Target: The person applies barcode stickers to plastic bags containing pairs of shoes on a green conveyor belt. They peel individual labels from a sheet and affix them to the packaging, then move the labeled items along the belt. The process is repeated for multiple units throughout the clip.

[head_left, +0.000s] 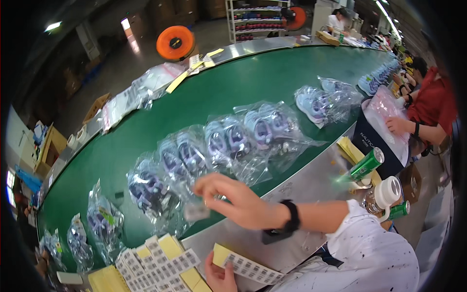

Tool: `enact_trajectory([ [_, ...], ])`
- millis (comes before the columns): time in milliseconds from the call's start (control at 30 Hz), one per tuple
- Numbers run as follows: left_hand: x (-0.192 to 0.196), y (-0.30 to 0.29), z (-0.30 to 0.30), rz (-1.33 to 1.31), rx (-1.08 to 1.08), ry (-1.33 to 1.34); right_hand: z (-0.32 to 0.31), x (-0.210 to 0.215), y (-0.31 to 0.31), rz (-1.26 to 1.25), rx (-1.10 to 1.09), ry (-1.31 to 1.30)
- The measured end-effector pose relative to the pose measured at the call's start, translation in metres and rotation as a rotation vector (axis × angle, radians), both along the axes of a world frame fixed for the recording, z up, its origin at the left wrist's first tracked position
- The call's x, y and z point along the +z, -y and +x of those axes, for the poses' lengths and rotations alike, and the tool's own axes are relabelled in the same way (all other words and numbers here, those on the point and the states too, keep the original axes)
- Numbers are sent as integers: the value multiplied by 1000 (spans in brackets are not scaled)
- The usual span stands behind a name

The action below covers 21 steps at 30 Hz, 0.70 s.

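My left hand [221, 277], at the lower middle, pinches the end of a yellow-backed strip of printed labels [255, 268]. My right hand [228, 198], with a black watch on its wrist, reaches over the belt's near edge. A small whitish label [197, 212] hangs at its fingertips, blurred by motion. Just beyond the fingers lies a pair of pale blue and lilac sneakers [182, 155] in a clear plastic bag. More bagged pairs stand in a row on either side, among them a bagged pair of sneakers [147, 185] to the left. Label sheets [155, 267] are spread left of my left hand.
The green conveyor belt [146, 119] curves across the view, edged with metal. Plastic bags [143, 92] lie along its far rim. At right are a green can [367, 163], a white-lidded bottle [386, 194] and a dark bin [372, 141]. A co-worker in red [433, 107] sits beyond it.
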<state>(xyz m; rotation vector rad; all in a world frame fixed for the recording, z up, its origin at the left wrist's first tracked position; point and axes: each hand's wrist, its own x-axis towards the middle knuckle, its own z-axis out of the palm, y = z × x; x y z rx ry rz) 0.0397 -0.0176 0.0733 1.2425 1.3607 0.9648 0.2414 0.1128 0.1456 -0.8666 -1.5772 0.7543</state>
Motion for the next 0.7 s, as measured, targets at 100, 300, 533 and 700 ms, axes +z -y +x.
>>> enact_trajectory([
  [100, 29, 6, 11, -108, -3, -54, -35, -24, -84, -163, 9, -214],
  [300, 14, 21, 19, -226, 87, 21, -158, -99, -218, -252, -71, -332],
  [533, -21, 26, 1, -118, 57, -122, -201, -181, -272, -291, -134, -286],
  [700, -27, 25, 0, -30, 76, -48, -142, -178, -266, -223, -118, -192],
])
